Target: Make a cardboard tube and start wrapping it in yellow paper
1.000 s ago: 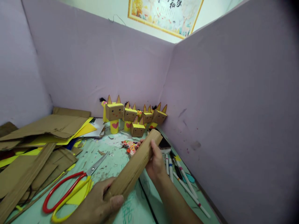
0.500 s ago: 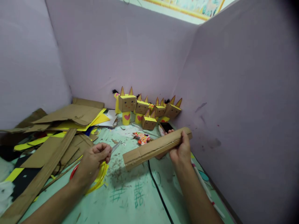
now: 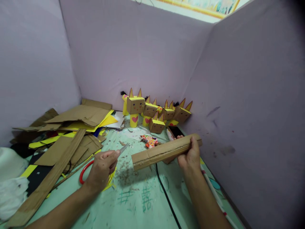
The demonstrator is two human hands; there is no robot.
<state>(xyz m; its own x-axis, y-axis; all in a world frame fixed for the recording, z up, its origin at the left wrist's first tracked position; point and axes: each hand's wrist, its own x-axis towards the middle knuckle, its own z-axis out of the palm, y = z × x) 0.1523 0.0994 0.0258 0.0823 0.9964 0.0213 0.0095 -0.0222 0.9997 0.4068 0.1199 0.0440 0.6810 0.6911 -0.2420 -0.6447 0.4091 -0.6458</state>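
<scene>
Right hand [image 3: 190, 156] closed around the far end of a long folded cardboard bar [image 3: 164, 152]. Bar held off the table, near level, its free end reaching across toward the left hand, stopping just short of it. Fingers wrap over the top edge; thumb side hidden behind the bar.

Left hand [image 3: 102, 165] curled shut on the handles of a pair of scissors [image 3: 105, 160]. Red and yellow loops show under and behind the palm; the blade tip pokes out past the fingers, pointing at the bar's near end, not touching it.

Beneath the gap between the hands: brown crumbs on the green table [image 3: 133, 203], green handwriting, a black cable [image 3: 164, 190] running toward the viewer.

Beyond the right hand, by the back wall: a row of cardboard figures [image 3: 154, 111] with pointed ears. A patterned scrap [image 3: 149, 141] lies between them and the bar. Left of the left hand: a heap of cardboard sheets [image 3: 71, 133] and yellow paper.
</scene>
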